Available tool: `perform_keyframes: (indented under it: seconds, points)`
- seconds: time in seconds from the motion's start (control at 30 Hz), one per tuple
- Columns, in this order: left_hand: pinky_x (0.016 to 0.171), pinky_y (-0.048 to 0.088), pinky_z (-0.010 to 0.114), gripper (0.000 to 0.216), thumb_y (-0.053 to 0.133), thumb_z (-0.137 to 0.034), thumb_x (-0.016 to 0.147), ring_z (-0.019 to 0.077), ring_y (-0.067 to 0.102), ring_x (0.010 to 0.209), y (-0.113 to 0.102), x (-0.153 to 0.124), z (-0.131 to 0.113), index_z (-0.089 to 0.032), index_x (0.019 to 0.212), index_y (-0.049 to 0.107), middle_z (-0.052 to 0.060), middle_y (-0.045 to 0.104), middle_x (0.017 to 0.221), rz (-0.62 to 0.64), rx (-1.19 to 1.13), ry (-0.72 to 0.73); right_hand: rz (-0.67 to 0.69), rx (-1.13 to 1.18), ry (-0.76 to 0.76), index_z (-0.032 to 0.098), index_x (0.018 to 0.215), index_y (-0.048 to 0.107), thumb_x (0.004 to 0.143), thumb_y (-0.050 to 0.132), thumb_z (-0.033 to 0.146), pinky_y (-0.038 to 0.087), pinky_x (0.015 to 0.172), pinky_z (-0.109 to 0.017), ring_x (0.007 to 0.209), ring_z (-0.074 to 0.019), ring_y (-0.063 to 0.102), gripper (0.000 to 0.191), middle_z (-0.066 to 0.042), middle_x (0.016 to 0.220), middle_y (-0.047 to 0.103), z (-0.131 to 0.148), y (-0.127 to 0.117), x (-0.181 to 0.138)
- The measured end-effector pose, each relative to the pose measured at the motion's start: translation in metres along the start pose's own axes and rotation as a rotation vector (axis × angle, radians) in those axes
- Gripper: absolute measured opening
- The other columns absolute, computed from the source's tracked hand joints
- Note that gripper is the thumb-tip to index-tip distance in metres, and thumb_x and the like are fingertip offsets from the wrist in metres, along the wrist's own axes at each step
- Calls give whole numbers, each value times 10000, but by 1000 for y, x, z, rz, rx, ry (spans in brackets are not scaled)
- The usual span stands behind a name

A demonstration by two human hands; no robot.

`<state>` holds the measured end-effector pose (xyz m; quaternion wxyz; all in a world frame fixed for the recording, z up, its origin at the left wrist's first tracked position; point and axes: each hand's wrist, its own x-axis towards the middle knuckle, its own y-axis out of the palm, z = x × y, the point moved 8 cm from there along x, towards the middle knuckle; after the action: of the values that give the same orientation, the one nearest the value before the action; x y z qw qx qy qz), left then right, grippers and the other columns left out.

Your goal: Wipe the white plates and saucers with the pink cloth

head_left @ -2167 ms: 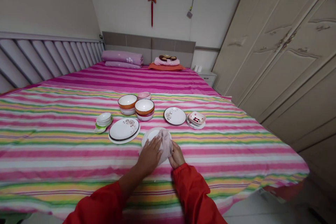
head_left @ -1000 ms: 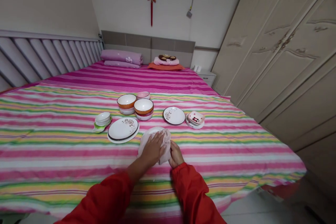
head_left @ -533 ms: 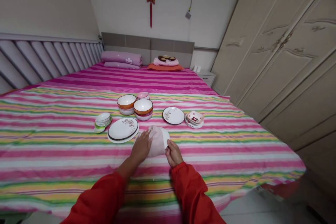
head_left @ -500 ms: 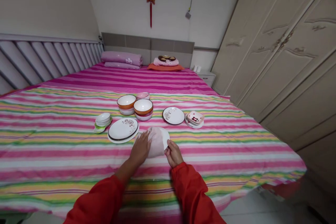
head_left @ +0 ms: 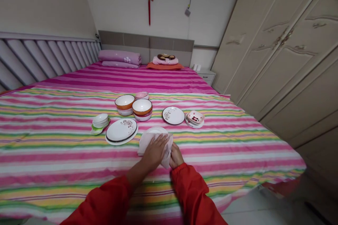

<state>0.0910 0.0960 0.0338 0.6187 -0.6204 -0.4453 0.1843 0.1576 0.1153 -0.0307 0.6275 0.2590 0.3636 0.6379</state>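
**Pink cloth on a white plate, both hands on it, just below centre**

On my feed right now, the left hand [head_left: 155,152] lies flat with its fingers spread wide, pressing on a pale pink cloth [head_left: 167,155] that covers most of a white plate [head_left: 155,130]. The right hand [head_left: 176,157] is curled narrow, holding a fold of the cloth at the plate's lower right edge. Two red sleeves [head_left: 191,193] run in from the bottom of the frame. Plate and cloth sit directly on a striped bed sheet [head_left: 52,158].

Just left of the hands is a large oval plate [head_left: 121,131] with a dark rim, close to the cloth but not touching it. Further left, small white dishes [head_left: 100,120] stack on a green leaf-shaped dish [head_left: 95,130]. Upper centre, I've got two orange-banded bowls [head_left: 124,104] [head_left: 142,107] with a pink bowl [head_left: 142,95] behind them. To the right sits a floral round plate [head_left: 171,115], then a plate stack [head_left: 194,123] topped by a small pink-patterned dish [head_left: 195,117]. A cream wardrobe [head_left: 277,59] fills the right of the frame.
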Motion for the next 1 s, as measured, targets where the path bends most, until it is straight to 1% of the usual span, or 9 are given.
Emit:
perform_keyframes:
  seconds: [0.17, 0.27, 0.37, 0.53, 0.67, 0.77, 0.83, 0.9, 1.0]
  points:
    - [1112, 221, 428, 421, 262, -304, 945, 190, 384, 1302, 6, 47, 16, -223, 1289, 490, 27, 523, 1354, 103, -117, -129, -16, -1, -37, 164, 809, 700, 620, 746, 184, 513, 822, -333, 841, -197, 660, 195, -49, 845, 728, 2, 1, 2]
    - [1089, 270, 419, 410, 280, -279, 932, 202, 453, 1247, 11, 61, 37, -193, 1241, 535, 49, 573, 1298, 115, -129, -196, -4, -29, -39, 159, 819, 700, 628, 739, 166, 524, 755, -318, 746, -176, 654, 194, -42, 800, 724, 3, 3, 1]
    - [1055, 325, 403, 410, 289, -283, 923, 222, 502, 1200, 12, 61, 63, -149, 1183, 575, 99, 597, 1258, 101, -126, -272, -13, -46, -6, 155, 780, 693, 643, 737, 181, 520, 649, -258, 637, -134, 628, 147, -21, 713, 707, 1, 0, -1]
    - [1067, 320, 345, 450, 240, -262, 930, 197, 486, 1220, 1, 35, 93, -103, 1239, 526, 124, 569, 1287, 43, -119, -332, -16, -33, 22, 157, 764, 674, 668, 756, 262, 518, 631, -242, 611, -117, 618, 164, -13, 694, 695, 1, -1, -3]
    - [1081, 313, 379, 485, 214, -286, 938, 208, 429, 1271, -5, -3, 95, -73, 1310, 442, 141, 505, 1351, -27, -116, -357, -31, -2, 26, 159, 727, 655, 647, 782, 269, 508, 591, -226, 593, -110, 606, 186, -1, 679, 686, 1, -1, -4]
    - [1085, 308, 444, 465, 256, -301, 938, 219, 397, 1299, -11, -35, 82, -136, 1346, 403, 124, 488, 1369, -202, -153, -319, -42, 12, 27, 160, 706, 640, 636, 789, 261, 504, 585, -223, 594, -109, 602, 193, 6, 666, 677, 1, -2, -4]
    - [1089, 302, 458, 468, 261, -290, 939, 222, 347, 1332, -7, -55, 70, -153, 1374, 366, 121, 459, 1394, -250, -149, -282, -36, 8, 20, 160, 713, 637, 646, 783, 267, 504, 594, -226, 605, -111, 602, 193, 3, 676, 678, 1, -2, -4]
    - [1085, 302, 472, 480, 259, -269, 938, 229, 298, 1358, -1, -70, 56, -155, 1400, 327, 123, 439, 1411, -249, -110, -229, -19, -1, 6, 161, 726, 636, 660, 773, 279, 498, 587, -222, 606, -112, 599, 192, 2, 676, 676, 1, -2, -3]
    - [1073, 312, 464, 487, 273, -232, 929, 239, 265, 1372, 9, -80, 33, -145, 1405, 326, 127, 412, 1431, -178, -14, -125, -9, -17, -15, 163, 730, 637, 666, 763, 280, 488, 580, -208, 600, -108, 594, 183, 11, 660, 666, 2, -2, -2]
